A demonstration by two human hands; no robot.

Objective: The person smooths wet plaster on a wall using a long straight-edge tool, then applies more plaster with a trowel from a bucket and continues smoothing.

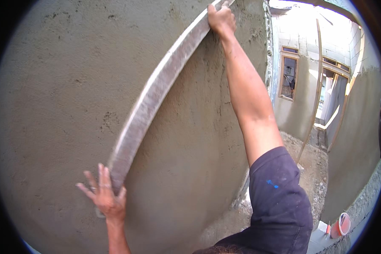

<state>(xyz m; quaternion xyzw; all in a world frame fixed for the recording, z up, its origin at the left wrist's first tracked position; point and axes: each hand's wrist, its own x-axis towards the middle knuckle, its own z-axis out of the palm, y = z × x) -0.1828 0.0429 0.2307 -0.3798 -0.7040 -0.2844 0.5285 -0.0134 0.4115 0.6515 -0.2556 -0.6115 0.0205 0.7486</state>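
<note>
A long grey metal screed bar (pixel 156 84), bowed by the lens, slants across a wall of wet grey-brown plaster (pixel 63 106). My right hand (pixel 222 19) is raised high and closed around the bar's upper end. At the lower end, my left hand (pixel 108 197) bears on the bar with its fingers spread and its thumb on the right side. The bar's bottom tip is hidden behind that hand. Pits and rough patches mark the plaster on both sides of the bar.
A rough plaster edge (pixel 268 46) ends the wall at right. Beyond stand a wooden-framed window (pixel 288 76), a long upright pole (pixel 317 84) and another plastered wall (pixel 355 127). An orange-red bucket (pixel 340 225) sits on a ledge at lower right. Rubble (pixel 319 190) covers the ground.
</note>
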